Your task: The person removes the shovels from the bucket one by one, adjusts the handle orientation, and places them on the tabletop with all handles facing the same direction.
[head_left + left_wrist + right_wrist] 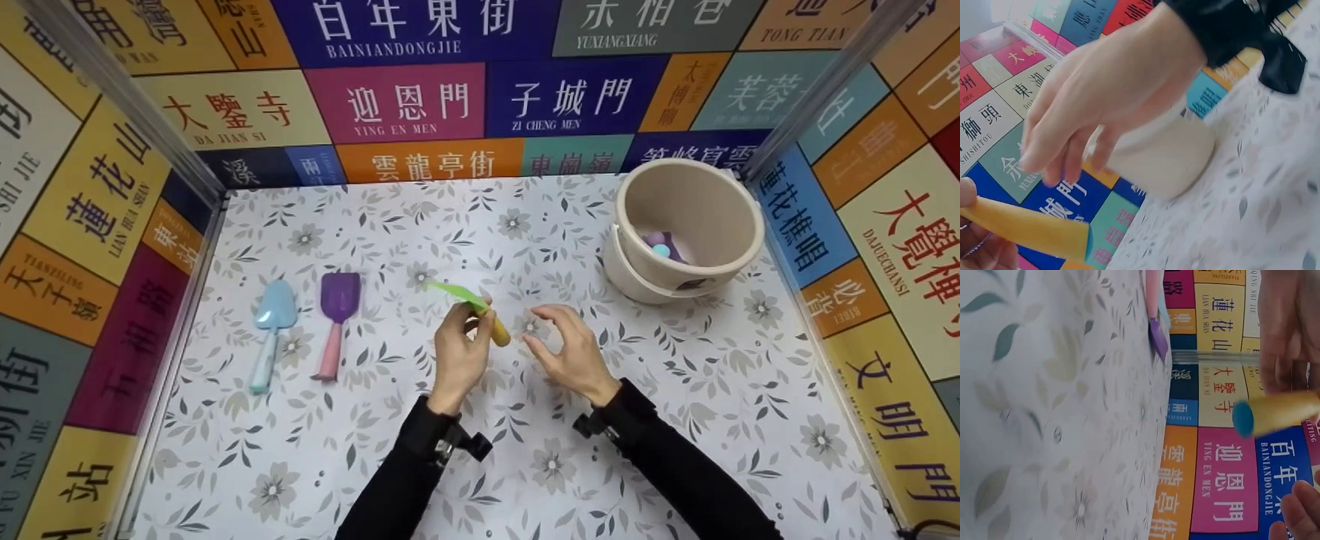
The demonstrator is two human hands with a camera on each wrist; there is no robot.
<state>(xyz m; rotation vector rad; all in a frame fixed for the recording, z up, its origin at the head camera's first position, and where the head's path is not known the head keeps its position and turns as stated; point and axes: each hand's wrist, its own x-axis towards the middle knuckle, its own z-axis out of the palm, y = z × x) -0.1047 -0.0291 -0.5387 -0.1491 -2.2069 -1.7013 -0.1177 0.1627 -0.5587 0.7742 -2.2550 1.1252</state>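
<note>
My left hand (461,364) grips a toy sand tool (500,332) with a thin green head and a yellow handle. The green head (456,289) is seen nearly edge-on and points to the far left, so its exact shape is unclear. In the right wrist view the yellow handle (1280,415) shows a blue end cap. My right hand (571,351) hovers just right of the handle, apart from it, with thumb and fingers spread and loosely curved around nothing. From the left wrist, my right hand (1106,84) appears above the handle (1033,228).
A light blue toy trowel (275,304) and a purple toy shovel (340,296) with a pink handle lie at the left. At the back right stands a beige bucket (630,262) with purple and light blue things inside. Sign-printed panels (412,101) wall the table (555,465).
</note>
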